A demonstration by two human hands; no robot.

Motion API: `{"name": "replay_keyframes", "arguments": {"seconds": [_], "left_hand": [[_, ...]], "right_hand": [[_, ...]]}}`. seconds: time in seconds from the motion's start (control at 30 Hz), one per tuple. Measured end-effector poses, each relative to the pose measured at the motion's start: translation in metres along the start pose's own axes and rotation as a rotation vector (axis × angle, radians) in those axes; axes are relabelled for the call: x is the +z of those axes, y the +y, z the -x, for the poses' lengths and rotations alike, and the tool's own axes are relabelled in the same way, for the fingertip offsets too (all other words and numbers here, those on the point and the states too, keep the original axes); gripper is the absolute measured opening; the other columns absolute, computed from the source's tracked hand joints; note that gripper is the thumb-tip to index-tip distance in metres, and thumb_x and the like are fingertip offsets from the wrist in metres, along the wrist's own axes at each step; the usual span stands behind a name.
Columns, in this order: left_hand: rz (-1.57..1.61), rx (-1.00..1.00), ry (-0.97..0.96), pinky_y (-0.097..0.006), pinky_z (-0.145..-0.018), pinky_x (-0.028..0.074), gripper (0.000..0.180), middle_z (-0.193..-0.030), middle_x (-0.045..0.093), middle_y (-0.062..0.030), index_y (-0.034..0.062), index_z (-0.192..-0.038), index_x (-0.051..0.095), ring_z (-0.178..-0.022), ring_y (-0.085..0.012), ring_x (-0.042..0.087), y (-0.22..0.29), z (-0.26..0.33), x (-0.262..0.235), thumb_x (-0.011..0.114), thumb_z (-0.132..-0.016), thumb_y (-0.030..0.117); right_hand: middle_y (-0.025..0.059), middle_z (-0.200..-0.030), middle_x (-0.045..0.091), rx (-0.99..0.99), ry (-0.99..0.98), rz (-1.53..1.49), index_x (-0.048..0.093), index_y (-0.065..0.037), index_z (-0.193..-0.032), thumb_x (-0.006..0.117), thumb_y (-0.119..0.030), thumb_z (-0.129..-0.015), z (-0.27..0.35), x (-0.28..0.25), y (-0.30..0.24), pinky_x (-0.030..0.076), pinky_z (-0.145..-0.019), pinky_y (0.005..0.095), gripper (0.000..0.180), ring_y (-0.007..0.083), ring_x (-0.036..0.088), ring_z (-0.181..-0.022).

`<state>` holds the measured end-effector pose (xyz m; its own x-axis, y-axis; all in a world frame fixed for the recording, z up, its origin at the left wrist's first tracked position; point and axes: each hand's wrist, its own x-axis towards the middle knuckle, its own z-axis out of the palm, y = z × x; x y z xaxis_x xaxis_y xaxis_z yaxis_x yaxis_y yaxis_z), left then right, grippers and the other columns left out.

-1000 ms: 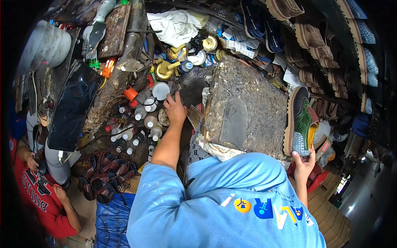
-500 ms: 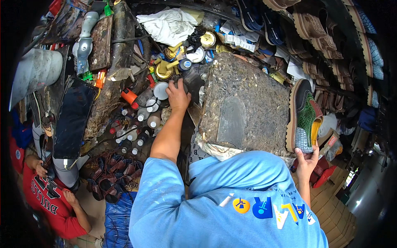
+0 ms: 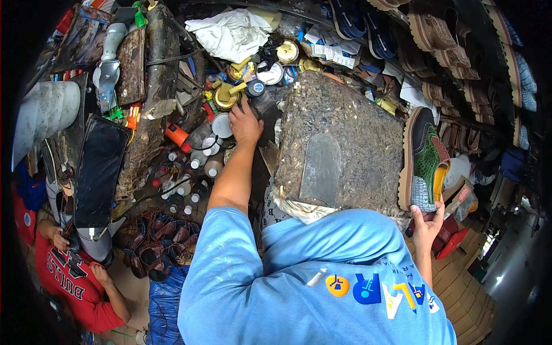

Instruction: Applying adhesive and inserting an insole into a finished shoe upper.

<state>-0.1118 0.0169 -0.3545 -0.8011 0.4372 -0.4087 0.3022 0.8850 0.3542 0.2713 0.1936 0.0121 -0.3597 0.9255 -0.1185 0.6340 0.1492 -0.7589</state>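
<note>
My right hand (image 3: 426, 227) grips a shoe (image 3: 424, 155) by its heel end. The shoe is patchwork, with black, green, brown and pale blue scaly panels, a yellow lining and a tan sole; it stands on end at the right edge of a rough dark work block (image 3: 356, 121). A flat dark sole-shaped piece (image 3: 322, 167) lies on that block. My left hand (image 3: 246, 123) is stretched forward with fingers apart, among cans and jars. Its fingertips are by an open can (image 3: 226, 95) with yellowish sponge pieces on it, next to a white lid (image 3: 222, 125).
Several capped bottles (image 3: 213, 168) stand left of my forearm. A white cloth (image 3: 230, 34) lies at the back. Shoes on racks (image 3: 428, 31) line the right. Lower left, a person in a red shirt (image 3: 69, 282) sits near a bundle of brown shoe parts (image 3: 158, 241).
My left hand has moved slightly forward and left, toward the open can with the sponge pieces. The right hand and the shoe stay in place.
</note>
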Motion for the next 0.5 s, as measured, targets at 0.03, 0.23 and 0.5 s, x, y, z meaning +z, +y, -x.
{"name": "replay_keyframes", "arguments": {"seconds": [0.03,0.23,0.5], "left_hand": [[-0.001,-0.002,0.000,-0.054,-0.106,0.047,0.104,-0.152,0.036,-0.0214,0.0129,-0.158,0.027,-0.132,-0.0445,0.044,-0.001,0.000,-0.001,0.089,-0.076,0.028],[0.034,0.029,0.066,-0.055,-0.112,0.040,0.109,-0.151,0.037,-0.0229,0.0087,-0.159,0.025,-0.136,-0.0447,0.041,-0.004,0.010,-0.004,0.090,-0.074,0.032],[0.113,-0.124,0.171,-0.055,-0.117,0.031,0.084,-0.145,0.042,-0.0253,0.0037,-0.146,0.041,-0.138,-0.0446,0.038,-0.051,0.106,0.041,0.082,-0.075,0.023]], "right_hand": [[0.0016,-0.110,0.058,-0.017,0.007,-0.009,0.050,-0.006,-0.114,0.085,-0.008,-0.088,0.000,0.001,0.000,0.049,-0.083,0.0239,0.044,0.0092,0.057,-0.094],[0.0024,-0.113,0.058,0.007,-0.007,0.006,0.050,-0.006,-0.114,0.084,-0.006,-0.088,-0.001,-0.004,0.006,0.050,-0.081,0.0232,0.043,0.0093,0.058,-0.095],[0.0041,-0.121,0.057,-0.029,-0.002,0.003,0.050,-0.004,-0.115,0.081,0.000,-0.088,-0.001,-0.002,0.004,0.051,-0.087,0.0252,0.041,0.0109,0.059,-0.101]]}}
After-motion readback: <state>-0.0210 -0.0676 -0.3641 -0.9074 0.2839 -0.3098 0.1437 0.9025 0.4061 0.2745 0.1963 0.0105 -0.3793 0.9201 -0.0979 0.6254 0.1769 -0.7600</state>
